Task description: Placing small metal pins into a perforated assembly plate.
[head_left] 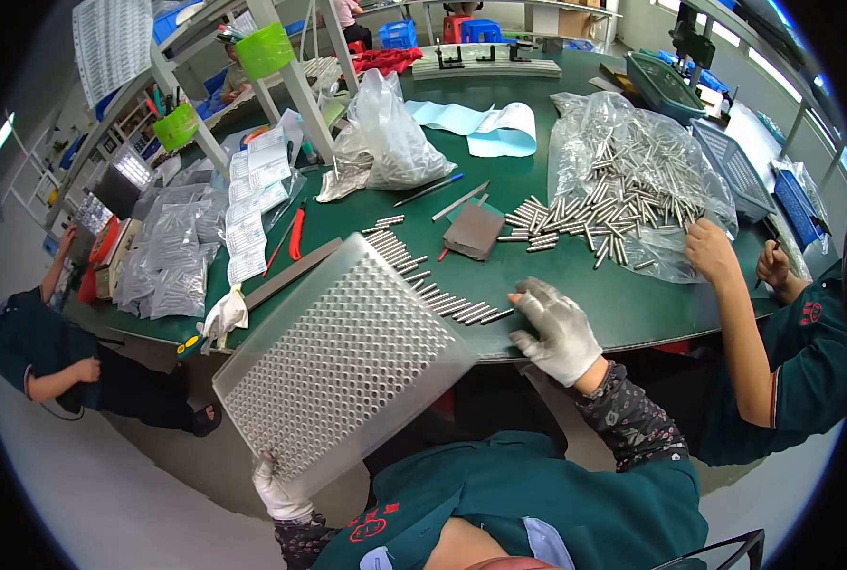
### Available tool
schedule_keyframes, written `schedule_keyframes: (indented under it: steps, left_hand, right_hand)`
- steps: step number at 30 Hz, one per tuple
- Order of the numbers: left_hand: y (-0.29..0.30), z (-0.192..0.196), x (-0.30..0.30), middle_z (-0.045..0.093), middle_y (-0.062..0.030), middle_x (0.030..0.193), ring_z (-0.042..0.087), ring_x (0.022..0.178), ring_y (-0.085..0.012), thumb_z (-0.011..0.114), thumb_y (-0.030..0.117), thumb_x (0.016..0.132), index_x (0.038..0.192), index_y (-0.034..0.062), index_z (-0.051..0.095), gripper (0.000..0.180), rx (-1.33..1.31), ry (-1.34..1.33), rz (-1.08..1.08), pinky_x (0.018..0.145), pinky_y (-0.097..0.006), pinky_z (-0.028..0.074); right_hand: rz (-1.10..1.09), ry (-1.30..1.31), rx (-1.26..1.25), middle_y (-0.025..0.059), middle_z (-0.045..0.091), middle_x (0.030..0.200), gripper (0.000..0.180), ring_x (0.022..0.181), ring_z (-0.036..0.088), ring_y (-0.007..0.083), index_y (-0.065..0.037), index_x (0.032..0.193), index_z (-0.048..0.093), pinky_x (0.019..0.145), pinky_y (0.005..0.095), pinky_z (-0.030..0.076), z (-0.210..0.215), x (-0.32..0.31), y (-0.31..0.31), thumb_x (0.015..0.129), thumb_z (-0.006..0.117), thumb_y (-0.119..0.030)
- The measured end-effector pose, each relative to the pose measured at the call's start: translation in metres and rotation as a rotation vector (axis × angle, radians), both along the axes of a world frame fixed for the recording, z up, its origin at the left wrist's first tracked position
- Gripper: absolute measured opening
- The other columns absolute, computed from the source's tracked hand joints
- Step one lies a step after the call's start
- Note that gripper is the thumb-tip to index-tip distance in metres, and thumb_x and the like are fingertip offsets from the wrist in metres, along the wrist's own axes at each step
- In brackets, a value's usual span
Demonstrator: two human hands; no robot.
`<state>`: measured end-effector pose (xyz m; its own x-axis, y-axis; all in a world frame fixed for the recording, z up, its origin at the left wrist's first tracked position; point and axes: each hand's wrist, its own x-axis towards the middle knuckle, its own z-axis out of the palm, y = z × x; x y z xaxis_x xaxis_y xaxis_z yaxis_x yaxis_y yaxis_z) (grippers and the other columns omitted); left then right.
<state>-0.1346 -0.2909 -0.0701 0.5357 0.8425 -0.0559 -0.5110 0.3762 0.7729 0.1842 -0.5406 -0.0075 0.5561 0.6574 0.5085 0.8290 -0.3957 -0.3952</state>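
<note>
My right hand (558,331), in a white glove, is spread palm down at the bench edge; no grip on a part is visible. My left hand (279,489), also gloved, grips the near-left corner of a clear plastic multi-cell tray (342,356). The tray is tilted in front of me, its far end over the green bench (623,321); I judge the corner grip steadies it and leaves the cells facing me. Cylindrical metal pins (468,311) lie side by side along its right edge, presumably for easy single pick-up. More pins form a loose heap (623,204) on a clear plastic bag (571,142), which likely keeps them gathered, near a co-worker's hand (713,252).

Markings: printed sheets (245,230) carry text too small to read; my green shirt (537,484) bears a red emblem (371,524).
</note>
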Motion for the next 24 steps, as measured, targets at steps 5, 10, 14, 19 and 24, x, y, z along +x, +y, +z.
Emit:
schedule_keyframes:
  steps: [5, 10, 14, 19, 24]
  left_hand:
    - [0.010, -0.001, -0.007, 0.048, -0.0173, 0.116, 0.049, 0.103, -0.0308, 0.059, 0.019, 0.075, 0.119, -0.0041, 0.039, 0.053, -0.047, -0.050, 0.056, 0.090, -0.046, 0.038]
    - [0.017, -0.015, -0.008, 0.046, -0.0165, 0.118, 0.049, 0.101, -0.0337, 0.055, 0.025, 0.077, 0.126, 0.0051, 0.033, 0.058, -0.141, -0.053, 0.090, 0.086, -0.048, 0.041]
    - [0.028, -0.027, -0.008, 0.046, -0.0159, 0.119, 0.049, 0.102, -0.0342, 0.054, 0.025, 0.077, 0.125, 0.0061, 0.034, 0.055, -0.140, -0.059, 0.021, 0.086, -0.050, 0.041]
    - [0.022, -0.020, 0.004, 0.045, -0.0157, 0.120, 0.047, 0.104, -0.0357, 0.053, 0.025, 0.078, 0.125, 0.0072, 0.035, 0.054, -0.153, -0.026, 0.012, 0.087, -0.052, 0.039]
    - [0.035, -0.036, 0.001, 0.041, -0.0158, 0.123, 0.040, 0.110, -0.0361, 0.050, 0.027, 0.079, 0.126, 0.0084, 0.035, 0.052, -0.151, 0.036, 0.008, 0.089, -0.054, 0.035]
  right_hand:
    - [0.092, -0.047, -0.075, 0.0151, 0.051, 0.105, 0.039, 0.104, 0.047, 0.0304, -0.005, 0.100, 0.053, 0.081, 0.0387, 0.042, 0.011, 0.002, 0.007, 0.064, 0.062, -0.017]
    - [0.133, -0.035, -0.080, 0.0160, 0.052, 0.104, 0.038, 0.104, 0.047, 0.0313, -0.003, 0.099, 0.053, 0.083, 0.0388, 0.041, 0.019, -0.009, 0.002, 0.064, 0.062, -0.016]
    - [0.163, -0.124, 0.005, 0.0148, 0.055, 0.098, 0.034, 0.098, 0.052, 0.0310, -0.001, 0.095, 0.053, 0.078, 0.0376, 0.044, 0.040, -0.018, -0.015, 0.065, 0.060, -0.014]
    - [0.366, -0.682, 0.193, 0.0086, 0.059, 0.072, 0.016, 0.069, 0.059, 0.0214, -0.005, 0.075, 0.056, 0.055, 0.0293, 0.047, 0.122, -0.049, -0.042, 0.060, 0.059, -0.009]
    - [0.503, -1.185, 0.354, -0.0003, 0.055, 0.066, 0.013, 0.051, 0.052, 0.0120, -0.009, 0.083, 0.055, 0.045, 0.0196, 0.038, 0.136, -0.064, -0.035, 0.074, 0.048, -0.016]
